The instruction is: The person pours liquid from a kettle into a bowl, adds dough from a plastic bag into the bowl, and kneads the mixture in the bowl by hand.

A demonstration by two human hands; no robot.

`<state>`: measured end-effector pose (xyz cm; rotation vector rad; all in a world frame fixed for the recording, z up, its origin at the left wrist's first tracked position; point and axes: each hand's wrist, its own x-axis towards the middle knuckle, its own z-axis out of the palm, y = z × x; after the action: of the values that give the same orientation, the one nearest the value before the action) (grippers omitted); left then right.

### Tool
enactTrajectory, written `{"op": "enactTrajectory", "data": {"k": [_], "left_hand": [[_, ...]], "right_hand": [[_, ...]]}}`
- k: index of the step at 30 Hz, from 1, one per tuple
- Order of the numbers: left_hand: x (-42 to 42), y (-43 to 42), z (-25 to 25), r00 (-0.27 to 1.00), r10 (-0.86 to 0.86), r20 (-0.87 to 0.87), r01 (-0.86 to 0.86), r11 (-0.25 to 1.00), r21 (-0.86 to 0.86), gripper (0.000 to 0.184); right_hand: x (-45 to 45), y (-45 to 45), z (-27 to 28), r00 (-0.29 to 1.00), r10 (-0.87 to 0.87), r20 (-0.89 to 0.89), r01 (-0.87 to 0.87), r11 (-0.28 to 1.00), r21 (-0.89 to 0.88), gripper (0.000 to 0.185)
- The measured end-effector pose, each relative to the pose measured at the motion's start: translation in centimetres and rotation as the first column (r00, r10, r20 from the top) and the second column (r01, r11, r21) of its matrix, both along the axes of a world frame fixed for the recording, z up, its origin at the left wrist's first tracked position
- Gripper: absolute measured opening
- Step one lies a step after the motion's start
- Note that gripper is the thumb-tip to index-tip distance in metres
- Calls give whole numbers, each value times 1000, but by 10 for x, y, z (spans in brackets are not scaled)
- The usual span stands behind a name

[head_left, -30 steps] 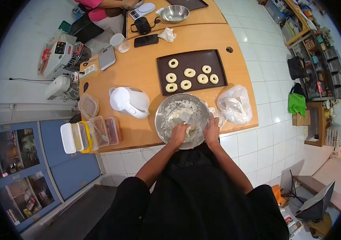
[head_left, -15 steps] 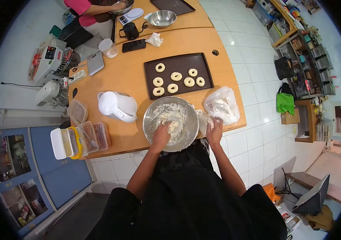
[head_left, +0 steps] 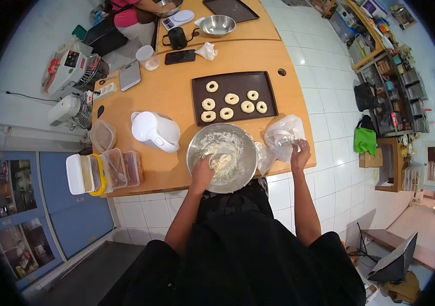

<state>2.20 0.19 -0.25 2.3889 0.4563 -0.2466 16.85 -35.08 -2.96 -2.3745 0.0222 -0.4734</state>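
Note:
A steel mixing bowl [head_left: 252, 164] stands at the table's near edge, its inside coated with floury, sticky dough. My left hand [head_left: 203, 172] reaches into it with curled fingers, right beside a pale lump of dough [head_left: 221, 163]. A curved edge shows by those fingers, but what they grip is not clear. To the right, a translucent plastic bag [head_left: 285, 133] holds something whitish. My right hand [head_left: 300, 154] is closed on the near right edge of this bag. Between bowl and bag lies a smaller clear plastic bag [head_left: 264, 157].
Behind the bowl, a dark baking tray [head_left: 238, 84] carries several dough rings. A white jug [head_left: 156, 131] and plastic tubs [head_left: 118, 171] stand to the left. Further back are a phone [head_left: 180, 56], a black pitcher [head_left: 177, 38] and a kitchen scale [head_left: 129, 76]. A co-worker's arm [head_left: 148, 6] reaches over another bowl.
My right hand has moved right, from the smaller bag beside the bowl to the larger plastic bag. My left hand stays in the bowl. The view has shifted slightly.

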Motion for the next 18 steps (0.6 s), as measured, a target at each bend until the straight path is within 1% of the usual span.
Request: {"op": "enactTrajectory", "data": {"k": [1, 4, 7, 10, 13, 16, 18], "left_hand": [[-1, 0, 2, 1000, 1, 1, -1, 1000, 0, 56], [-2, 2, -2, 1000, -11, -13, 11, 1000, 8, 55], [-4, 3, -5, 999, -32, 39, 35, 997, -62, 54], [-2, 2, -8, 998, -62, 13, 62, 997, -47, 53], [0, -2, 1, 999, -53, -12, 52, 996, -70, 54], [2, 1, -8, 996, -92, -21, 90, 993, -70, 55], [2, 2, -13, 996, -90, -11, 89, 990, -107, 55]], "right_hand": [[0, 0, 0, 999, 39, 10, -39, 998, 56, 20], [1, 0, 4, 998, 59, 16, -61, 989, 136, 25], [2, -1, 9, 999, 47, 19, -51, 974, 222, 24], [8, -1, 15, 999, 36, 16, -39, 915, 401, 22], [13, 0, 28, 998, 57, 41, -68, 924, 375, 21], [16, 7, 49, 996, 53, 72, -76, 926, 371, 21], [17, 12, 63, 994, 72, 85, -97, 937, 336, 22]]}}
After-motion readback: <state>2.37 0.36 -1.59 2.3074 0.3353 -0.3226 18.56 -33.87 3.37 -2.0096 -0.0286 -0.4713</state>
